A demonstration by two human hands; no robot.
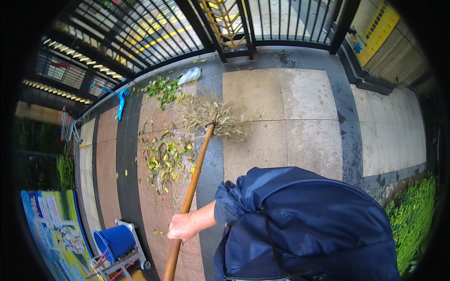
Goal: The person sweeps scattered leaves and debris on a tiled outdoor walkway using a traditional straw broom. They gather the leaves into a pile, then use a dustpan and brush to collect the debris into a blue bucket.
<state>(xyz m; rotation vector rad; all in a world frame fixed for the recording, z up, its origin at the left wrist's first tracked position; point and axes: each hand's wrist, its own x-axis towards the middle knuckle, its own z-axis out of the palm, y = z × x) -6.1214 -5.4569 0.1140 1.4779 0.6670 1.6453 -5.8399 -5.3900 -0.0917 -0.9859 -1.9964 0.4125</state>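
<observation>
My right hand [181,226] is closed round the wooden handle of a broom [197,168], its forearm coming out of a bunched dark blue sleeve. The handle runs up to a spread head of dry twigs [214,117], tied on with a dark binding and resting at the paving. Left of the broom head, yellow and green fallen leaves [168,158] lie scattered. A denser patch of green leaves [163,89] lies farther up, beside a crumpled clear plastic bag [190,76]. My left hand is out of view.
A black metal gate [291,43] crosses the top. At left are a blue kick scooter [121,103], a trolley [140,242] with a blue bucket [117,242], and a printed board [59,232]. A hedge [411,217] and a stone pillar [397,52] stand at right.
</observation>
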